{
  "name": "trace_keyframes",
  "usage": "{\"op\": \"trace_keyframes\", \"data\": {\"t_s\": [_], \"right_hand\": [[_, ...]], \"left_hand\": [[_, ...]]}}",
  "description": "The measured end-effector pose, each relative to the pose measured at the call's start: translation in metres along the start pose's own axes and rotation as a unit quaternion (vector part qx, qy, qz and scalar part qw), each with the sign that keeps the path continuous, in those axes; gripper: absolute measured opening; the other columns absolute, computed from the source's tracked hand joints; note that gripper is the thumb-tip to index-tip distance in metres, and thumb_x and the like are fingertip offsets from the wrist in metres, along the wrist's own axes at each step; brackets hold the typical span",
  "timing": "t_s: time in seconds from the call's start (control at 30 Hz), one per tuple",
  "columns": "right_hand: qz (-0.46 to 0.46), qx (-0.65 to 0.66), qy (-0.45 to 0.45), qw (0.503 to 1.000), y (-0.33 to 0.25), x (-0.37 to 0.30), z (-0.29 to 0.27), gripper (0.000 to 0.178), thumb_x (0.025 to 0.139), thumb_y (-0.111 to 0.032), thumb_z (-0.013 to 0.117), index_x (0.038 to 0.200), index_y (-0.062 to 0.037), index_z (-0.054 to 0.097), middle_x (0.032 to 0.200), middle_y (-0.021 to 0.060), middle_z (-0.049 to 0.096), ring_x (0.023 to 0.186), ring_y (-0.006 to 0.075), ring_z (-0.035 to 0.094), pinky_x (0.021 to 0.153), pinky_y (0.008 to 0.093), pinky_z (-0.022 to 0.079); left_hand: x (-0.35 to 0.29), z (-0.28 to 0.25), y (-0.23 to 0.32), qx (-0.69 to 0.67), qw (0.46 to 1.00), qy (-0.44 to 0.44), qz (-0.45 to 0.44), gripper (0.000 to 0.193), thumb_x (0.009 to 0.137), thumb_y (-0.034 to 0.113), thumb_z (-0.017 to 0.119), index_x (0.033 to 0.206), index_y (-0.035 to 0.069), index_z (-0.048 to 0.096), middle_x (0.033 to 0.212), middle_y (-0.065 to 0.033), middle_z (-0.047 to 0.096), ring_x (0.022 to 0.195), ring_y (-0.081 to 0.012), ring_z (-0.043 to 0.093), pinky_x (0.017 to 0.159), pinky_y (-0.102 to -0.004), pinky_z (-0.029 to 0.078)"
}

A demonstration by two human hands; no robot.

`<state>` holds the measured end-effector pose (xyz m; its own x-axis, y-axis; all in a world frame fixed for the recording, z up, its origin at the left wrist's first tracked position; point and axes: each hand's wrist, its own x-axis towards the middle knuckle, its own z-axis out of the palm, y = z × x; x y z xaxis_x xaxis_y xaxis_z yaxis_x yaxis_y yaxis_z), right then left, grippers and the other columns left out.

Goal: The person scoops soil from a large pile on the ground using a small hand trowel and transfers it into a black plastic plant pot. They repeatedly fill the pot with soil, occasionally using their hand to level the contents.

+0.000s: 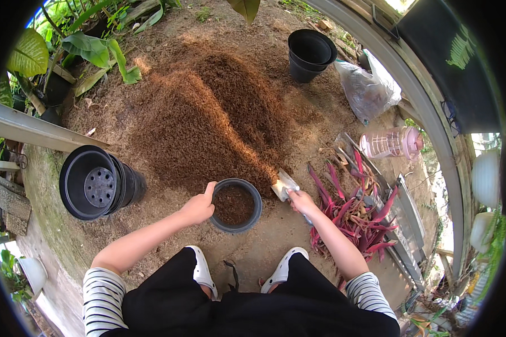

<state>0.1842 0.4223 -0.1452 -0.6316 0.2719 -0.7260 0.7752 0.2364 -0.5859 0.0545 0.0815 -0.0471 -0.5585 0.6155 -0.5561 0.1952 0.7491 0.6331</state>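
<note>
My left hand (198, 206) grips the rim of a small black pot (236, 205) that stands on the ground between my feet and is partly filled with brown soil. My right hand (302, 201) holds a small metal trowel (284, 184), its blade pointing at the edge of the big mound of brown soil (208, 118) just beyond the pot. Both my forearms come in from the lower edge over my black trousers and white shoes.
A stack of black pots (98, 182) lies on its side at left. Two nested black pots (310, 53) stand at the back. A heap of purple-red plant cuttings (357, 210) lies at right, beside a pink bottle (391, 143) and a plastic bag (368, 87).
</note>
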Motion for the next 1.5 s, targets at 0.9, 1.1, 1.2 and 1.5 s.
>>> {"op": "trace_keyframes", "data": {"t_s": [0.9,1.1,1.2,1.5], "right_hand": [[-0.113,-0.246,-0.151,0.951,-0.081,-0.118,-0.029,0.059,0.091,-0.054,0.049,0.079,0.0022,0.063,0.073,0.0194,0.063,0.073,0.0308,0.063,0.068,0.0390,0.048],[-0.132,-0.289,-0.149,0.936,-0.076,-0.115,-0.006,0.061,0.092,-0.053,0.047,0.081,0.0053,0.062,0.080,0.0262,0.063,0.080,0.0416,0.062,0.074,0.0451,0.047],[-0.205,-0.279,-0.092,0.934,-0.070,-0.110,-0.006,0.056,0.092,-0.049,0.050,0.077,0.0042,0.060,0.071,0.0228,0.061,0.068,0.0371,0.061,0.065,0.0427,0.046],[-0.160,-0.315,-0.170,0.920,-0.091,-0.121,-0.006,0.058,0.092,-0.050,0.048,0.080,0.0055,0.060,0.077,0.0275,0.062,0.078,0.0436,0.061,0.072,0.0479,0.047]], "left_hand": [[-0.009,0.011,0.009,-0.192,0.954,0.216,0.084,0.015,0.089,0.007,0.056,0.103,0.001,0.059,0.096,-0.0099,0.052,0.087,-0.0190,0.058,0.077,-0.0304,0.048],[0.000,0.008,0.002,-0.189,0.948,0.239,0.092,0.012,0.086,0.008,0.063,0.094,0.000,0.061,0.092,-0.0081,0.053,0.079,-0.0175,0.058,0.071,-0.0288,0.049],[0.003,0.005,0.000,-0.177,0.951,0.238,0.086,0.012,0.085,0.009,0.064,0.091,-0.001,0.060,0.092,-0.0082,0.054,0.077,-0.0166,0.058,0.071,-0.0284,0.049],[-0.001,0.007,0.014,0.005,0.956,0.187,0.225,0.055,0.084,0.009,0.060,0.133,0.001,0.037,0.131,-0.0213,0.040,0.124,-0.0376,0.041,0.104,-0.0428,0.035]]}}
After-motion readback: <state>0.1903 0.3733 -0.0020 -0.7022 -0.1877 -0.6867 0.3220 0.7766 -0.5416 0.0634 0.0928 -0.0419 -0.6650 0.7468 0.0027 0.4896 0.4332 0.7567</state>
